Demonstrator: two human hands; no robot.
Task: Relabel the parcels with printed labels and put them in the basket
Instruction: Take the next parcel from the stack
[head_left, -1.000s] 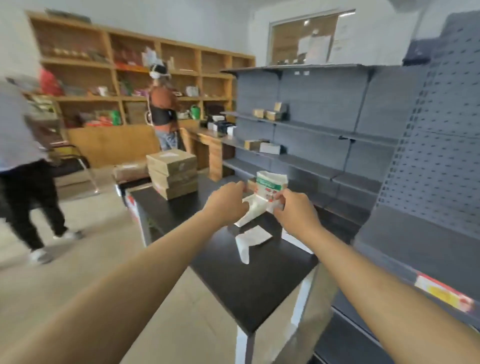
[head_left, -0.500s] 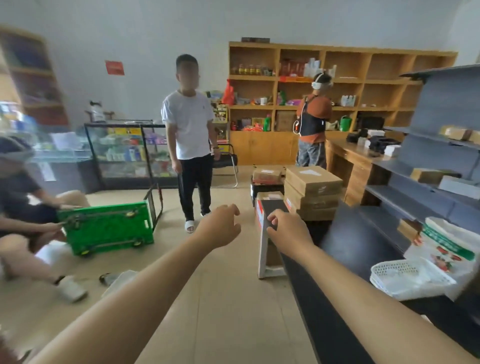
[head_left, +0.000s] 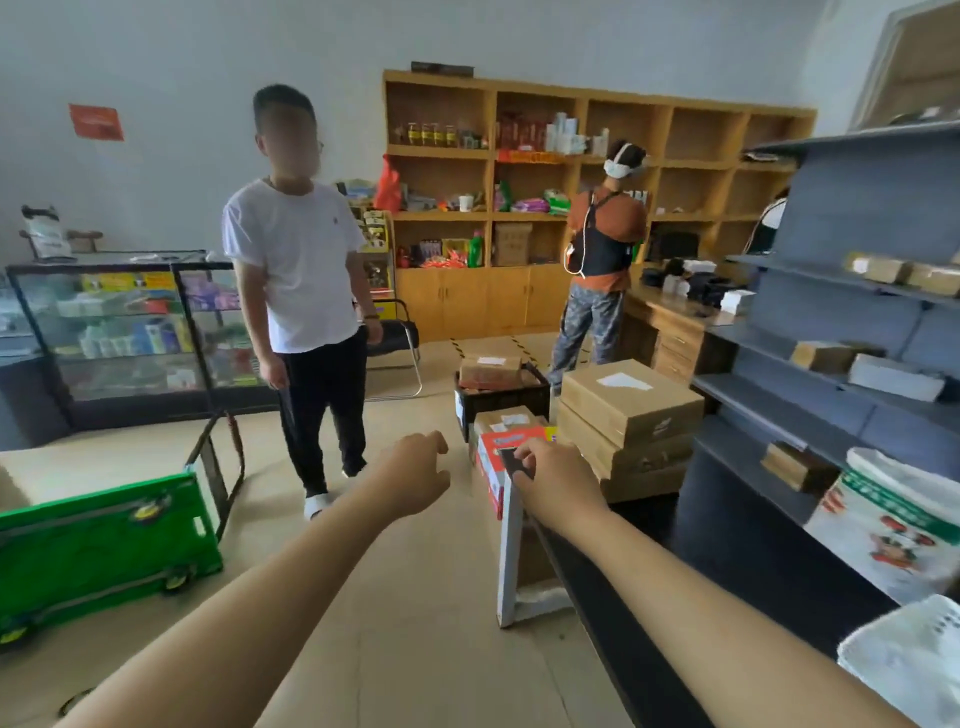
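We see the dark counter (head_left: 737, 551) carrying stacked parcels (head_left: 626, 415) at its far end, white basket (head_left: 909, 660) at its near right. Our left grip (head_left: 415, 480) and right grip (head_left: 558, 483) hang loosely curled, grasping nothing.

There is one view only, from the person's head. It looks forward and a little down along both forearms, near the black counter (head_left: 727, 561) at the right, with the shop floor (head_left: 405, 597) and wooden shelves (head_left: 597, 171) far behind.
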